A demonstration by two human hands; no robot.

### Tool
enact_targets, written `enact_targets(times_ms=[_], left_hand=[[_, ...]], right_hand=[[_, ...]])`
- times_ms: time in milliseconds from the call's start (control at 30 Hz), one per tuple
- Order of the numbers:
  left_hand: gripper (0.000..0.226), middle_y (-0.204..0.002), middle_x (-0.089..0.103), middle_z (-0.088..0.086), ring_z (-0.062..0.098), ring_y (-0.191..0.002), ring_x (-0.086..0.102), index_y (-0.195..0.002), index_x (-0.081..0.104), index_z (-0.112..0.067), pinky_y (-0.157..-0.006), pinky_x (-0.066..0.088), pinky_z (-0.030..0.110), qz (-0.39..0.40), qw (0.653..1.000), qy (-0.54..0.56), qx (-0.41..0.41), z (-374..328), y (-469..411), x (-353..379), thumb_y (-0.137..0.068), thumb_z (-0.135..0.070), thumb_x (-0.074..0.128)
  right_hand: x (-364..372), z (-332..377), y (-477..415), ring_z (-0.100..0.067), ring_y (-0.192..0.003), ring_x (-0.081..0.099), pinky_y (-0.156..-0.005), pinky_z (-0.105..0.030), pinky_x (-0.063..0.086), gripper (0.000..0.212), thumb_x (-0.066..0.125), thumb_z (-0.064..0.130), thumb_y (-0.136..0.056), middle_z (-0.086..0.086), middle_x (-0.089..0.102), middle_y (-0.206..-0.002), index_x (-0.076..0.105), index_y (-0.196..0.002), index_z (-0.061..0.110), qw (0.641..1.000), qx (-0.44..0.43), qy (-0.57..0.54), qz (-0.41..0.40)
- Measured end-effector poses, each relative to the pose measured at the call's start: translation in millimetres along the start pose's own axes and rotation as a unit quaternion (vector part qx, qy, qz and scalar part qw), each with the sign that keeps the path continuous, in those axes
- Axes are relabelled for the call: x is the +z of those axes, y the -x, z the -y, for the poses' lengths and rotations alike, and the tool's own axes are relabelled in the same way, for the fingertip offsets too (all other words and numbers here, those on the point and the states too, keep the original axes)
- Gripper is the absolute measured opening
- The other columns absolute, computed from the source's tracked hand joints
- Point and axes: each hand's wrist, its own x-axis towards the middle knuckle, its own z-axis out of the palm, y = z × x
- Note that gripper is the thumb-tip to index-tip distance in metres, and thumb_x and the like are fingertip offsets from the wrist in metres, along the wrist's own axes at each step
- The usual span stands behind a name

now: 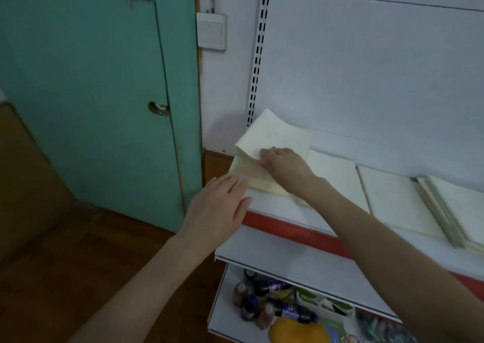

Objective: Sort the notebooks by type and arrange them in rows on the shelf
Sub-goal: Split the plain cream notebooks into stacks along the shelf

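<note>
Looking down, the stack of notebooks [264,146] sits at the left end of the shelf [288,212], its edges fanned. My right hand [284,164] lies on top, fingers curled over the fanned edge. My left hand [217,206] is spread flat at the near corner. The covers seem thin and slippery, so I'd clamp both sides low.

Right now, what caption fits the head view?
Right hand holds a pale notebook stack on the shelf, left hand beside it.

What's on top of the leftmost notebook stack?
Only the right hand, fingers curled at the left edge of the notebook stack. Rest of the top cover is bare; anything under the palm is hidden.
</note>
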Motion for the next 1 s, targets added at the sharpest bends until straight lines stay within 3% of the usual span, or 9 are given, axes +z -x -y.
enact_targets(times_ms=[167,300,333,433,533,600,733,833,1000], left_hand=[[0.045,-0.13,0.055,0.007,0.021,-0.116,0.053,-0.129,0.052,-0.009,-0.091,0.045,0.031,0.032,0.983,0.164,-0.073,3,10,5,-0.096,-0.036,0.04],[0.043,-0.124,0.058,0.001,0.015,-0.113,0.053,-0.128,0.053,-0.013,-0.091,0.043,0.026,-0.012,0.934,0.319,-0.16,9,2,4,-0.096,-0.039,0.041],[0.041,-0.119,0.059,-0.002,0.014,-0.11,0.055,-0.124,0.054,-0.017,-0.091,0.044,0.028,0.004,0.884,0.407,-0.232,13,-4,2,-0.095,-0.043,0.041],[0.044,-0.105,0.064,0.007,0.022,-0.096,0.062,-0.109,0.053,-0.016,-0.08,0.05,0.037,0.049,0.621,0.67,-0.404,24,-27,-7,-0.093,-0.053,0.036],[0.045,-0.089,0.067,0.012,0.028,-0.088,0.062,-0.095,0.055,-0.01,-0.079,0.05,0.043,0.069,0.51,0.745,-0.424,24,-42,-16,-0.094,-0.051,0.035],[0.045,-0.078,0.07,0.009,0.026,-0.084,0.063,-0.097,0.058,-0.007,-0.074,0.053,0.042,0.096,0.506,0.757,-0.403,22,-48,-18,-0.094,-0.048,0.039],[0.032,-0.102,0.066,0.011,0.023,-0.088,0.063,-0.117,0.057,-0.006,-0.061,0.051,0.032,0.14,0.576,0.696,-0.405,21,-56,-15,-0.093,-0.026,0.05],[0.023,-0.095,0.064,0.01,0.022,-0.082,0.061,-0.114,0.056,-0.004,-0.062,0.048,0.033,0.105,0.622,0.649,-0.426,17,-55,-13,-0.094,-0.007,0.046],[0.013,-0.088,0.059,0.005,0.018,-0.076,0.056,-0.104,0.052,-0.015,-0.059,0.044,0.031,0.002,0.642,0.616,-0.457,29,-42,-24,-0.093,-0.009,0.049]], right_hand=[[-14,9,25,-0.031,-0.083,0.053,-0.064,-0.033,0.031,0.024,0.031,0.012,-0.1,-0.018,0.059,-0.092,0.047,-0.114,0.001,0.997,0.028,-0.058,-0.049],[-23,12,43,-0.037,-0.072,0.055,-0.063,-0.041,0.04,0.026,0.034,0.016,-0.1,-0.022,0.061,-0.081,0.049,-0.11,-0.002,0.988,0.037,-0.099,-0.109],[-22,16,48,-0.038,-0.068,0.056,-0.059,-0.04,0.042,0.027,0.037,0.018,-0.099,-0.022,0.062,-0.075,0.053,-0.105,-0.003,0.984,0.014,-0.106,-0.144],[-13,31,65,-0.031,-0.052,0.06,-0.038,-0.03,0.045,0.032,0.043,0.023,-0.09,-0.013,0.063,-0.061,0.062,-0.085,-0.002,0.967,-0.051,-0.099,-0.228],[-3,40,70,-0.027,-0.059,0.065,-0.035,-0.027,0.046,0.035,0.042,0.025,-0.09,-0.009,0.067,-0.067,0.065,-0.08,0.001,0.962,-0.085,-0.067,-0.251],[0,38,73,-0.025,-0.066,0.068,-0.04,-0.028,0.049,0.045,0.034,0.028,-0.098,-0.008,0.069,-0.071,0.066,-0.079,0.001,0.962,-0.108,-0.062,-0.242],[5,31,79,-0.024,-0.082,0.07,-0.053,-0.03,0.056,0.046,0.03,0.024,-0.101,-0.006,0.071,-0.078,0.067,-0.085,0.001,0.953,-0.158,-0.039,-0.257],[6,30,81,-0.023,-0.089,0.068,-0.07,-0.03,0.057,0.05,0.028,0.031,-0.1,-0.007,0.073,-0.087,0.067,-0.093,0.001,0.952,-0.184,-0.086,-0.228],[-22,18,60,-0.026,-0.084,0.063,-0.075,-0.03,0.044,0.034,0.041,0.026,-0.098,-0.014,0.068,-0.094,0.063,-0.105,0.001,0.921,-0.023,-0.325,-0.212]])
